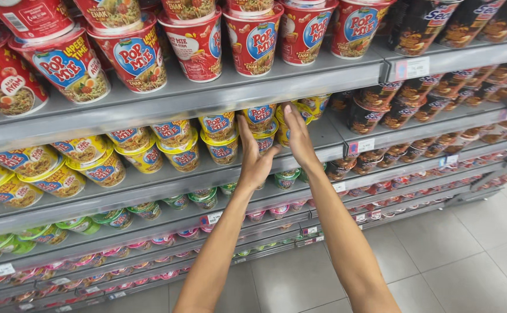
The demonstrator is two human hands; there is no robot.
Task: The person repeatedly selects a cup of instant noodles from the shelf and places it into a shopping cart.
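Yellow noodle cups (pixel 263 124) stand stacked two high on the second shelf (pixel 166 174), and both hands reach for them; from my remote seat I read this as the reach-and-grasp step, nothing lifted yet. Left to right: more yellow cups (pixel 85 159) fill the shelf's left run; my left hand (pixel 254 159) is spread wide, palm against the stack's left side, thumb toward the lower cup; my right hand (pixel 297 136) is flat and open on the stack's right, fingertips by the upper cup; neither hand holds anything. Next move, I judge, calls for both palms to press in evenly so the stack stays upright. Neighbouring yellow cups (pixel 220 139) sit just beside, crowding the fingers; red cups (pixel 253 37) on the shelf above overhang; dark cups (pixel 393 113) stand to the right.
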